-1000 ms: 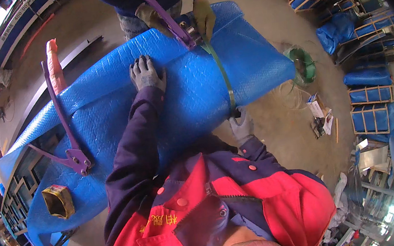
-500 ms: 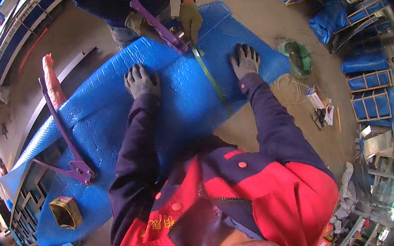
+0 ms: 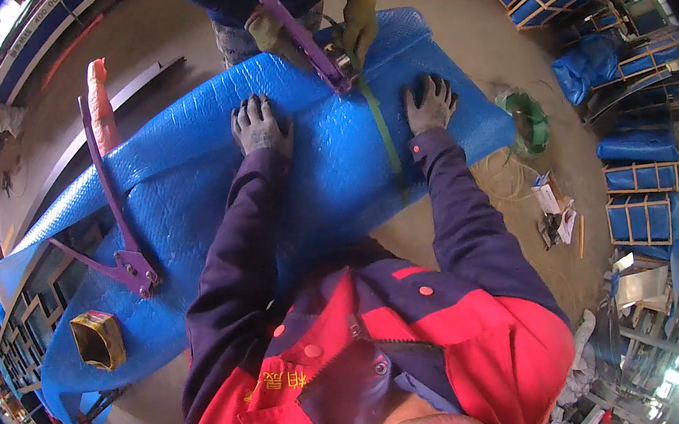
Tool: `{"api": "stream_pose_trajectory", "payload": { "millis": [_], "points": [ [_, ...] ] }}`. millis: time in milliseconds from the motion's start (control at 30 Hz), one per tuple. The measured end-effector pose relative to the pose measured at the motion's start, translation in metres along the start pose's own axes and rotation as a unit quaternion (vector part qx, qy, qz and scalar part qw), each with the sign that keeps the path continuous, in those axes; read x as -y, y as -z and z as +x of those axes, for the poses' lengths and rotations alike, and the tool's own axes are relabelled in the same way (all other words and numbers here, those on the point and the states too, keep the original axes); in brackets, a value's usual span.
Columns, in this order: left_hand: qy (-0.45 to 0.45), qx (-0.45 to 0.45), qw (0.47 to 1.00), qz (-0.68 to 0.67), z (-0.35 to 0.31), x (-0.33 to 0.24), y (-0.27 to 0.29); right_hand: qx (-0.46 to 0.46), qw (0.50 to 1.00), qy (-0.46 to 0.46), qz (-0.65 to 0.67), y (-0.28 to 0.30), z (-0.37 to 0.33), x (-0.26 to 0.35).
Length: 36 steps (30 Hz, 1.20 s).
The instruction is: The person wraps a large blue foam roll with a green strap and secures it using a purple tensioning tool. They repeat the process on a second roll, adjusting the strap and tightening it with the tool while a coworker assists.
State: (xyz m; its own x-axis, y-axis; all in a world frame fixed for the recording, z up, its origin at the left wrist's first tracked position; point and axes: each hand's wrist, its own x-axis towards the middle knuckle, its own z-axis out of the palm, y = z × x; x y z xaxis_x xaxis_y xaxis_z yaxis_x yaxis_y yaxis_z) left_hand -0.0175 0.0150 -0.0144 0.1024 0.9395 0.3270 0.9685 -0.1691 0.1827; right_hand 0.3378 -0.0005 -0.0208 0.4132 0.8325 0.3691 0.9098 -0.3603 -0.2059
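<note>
Wrapped bundle (image 3: 333, 154): between the person and the co-worker.
Strap (image 3: 386, 140): on the bundle, crossing from far side to near side, between the person's hands.
Left hand (image 3: 260, 129): on the bundle, left of the strap.
Right hand (image 3: 430, 105): on the bundle, right of the strap.
Strap tensioner (image 3: 304, 44): at the strap's far end, between the co-worker's hands (image 3: 360, 25).
Hand crimper (image 3: 135, 271): on the bundle's left part.
Box (image 3: 98, 342): on the wrap, nearer the person than the crimper.
Strap coil (image 3: 536, 118): on the floor, beyond the bundle's right end.
</note>
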Motion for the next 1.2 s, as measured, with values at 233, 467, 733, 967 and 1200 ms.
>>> {"api": "stream_pose_trajectory", "payload": {
  "millis": [233, 467, 733, 967, 1200],
  "points": [
    [0.001, -0.022, 1.0, -0.006, 0.001, -0.001, -0.002, -0.006, 1.0, -0.006, -0.006, -0.003, 0.002, -0.003],
    [0.0, -0.017, 1.0, -0.007, 0.002, 0.001, -0.005, 0.007, 1.0, 0.004, -0.002, 0.007, 0.003, 0.001],
    [0.004, -0.006, 1.0, -0.015, 0.001, 0.003, -0.006, 0.073, 0.981, 0.159, 0.079, 0.023, -0.037, 0.06],
    [0.005, -0.007, 1.0, -0.027, 0.0, 0.003, -0.004, 0.088, 0.98, 0.165, 0.064, 0.023, -0.047, 0.067],
    [0.013, 0.009, 0.999, -0.038, 0.0, 0.003, -0.004, 0.088, 0.976, 0.186, 0.075, 0.03, -0.056, 0.07]
  ]
}}
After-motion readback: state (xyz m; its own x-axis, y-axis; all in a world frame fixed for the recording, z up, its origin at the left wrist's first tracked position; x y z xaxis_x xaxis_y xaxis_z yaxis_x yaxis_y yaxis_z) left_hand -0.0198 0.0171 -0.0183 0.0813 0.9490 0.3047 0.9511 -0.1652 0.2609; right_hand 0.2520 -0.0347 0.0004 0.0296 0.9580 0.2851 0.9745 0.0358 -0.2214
